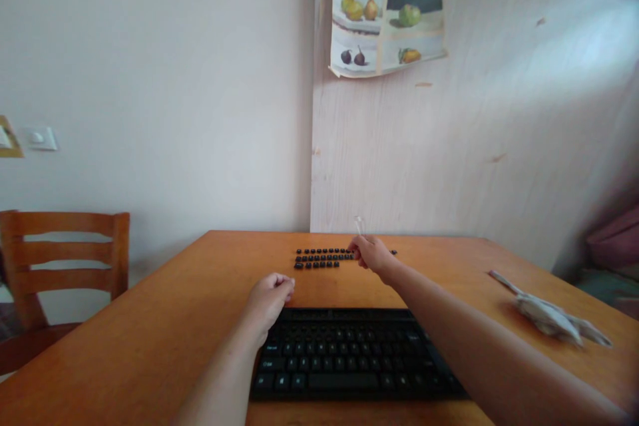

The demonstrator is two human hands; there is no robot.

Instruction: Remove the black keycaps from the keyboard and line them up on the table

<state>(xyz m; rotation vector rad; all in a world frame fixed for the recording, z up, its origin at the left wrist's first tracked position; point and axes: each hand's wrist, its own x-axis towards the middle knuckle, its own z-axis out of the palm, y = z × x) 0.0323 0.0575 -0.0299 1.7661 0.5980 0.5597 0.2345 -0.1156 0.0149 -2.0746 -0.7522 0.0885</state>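
Note:
A black keyboard (349, 356) lies on the wooden table (150, 333) right in front of me. Beyond it, several loose black keycaps (319, 257) are laid out in rows. My right hand (372, 254) reaches over to the right end of those rows, fingers pinched on a small clear tool (359, 224) that sticks up from the hand. My left hand (272, 296) rests as a loose fist at the keyboard's far left corner; nothing shows in it.
A crumpled white cloth (546, 313) lies on the table at the right. A wooden chair (60, 259) stands at the left. A fruit picture (387, 26) hangs on the wood-panel wall behind the table.

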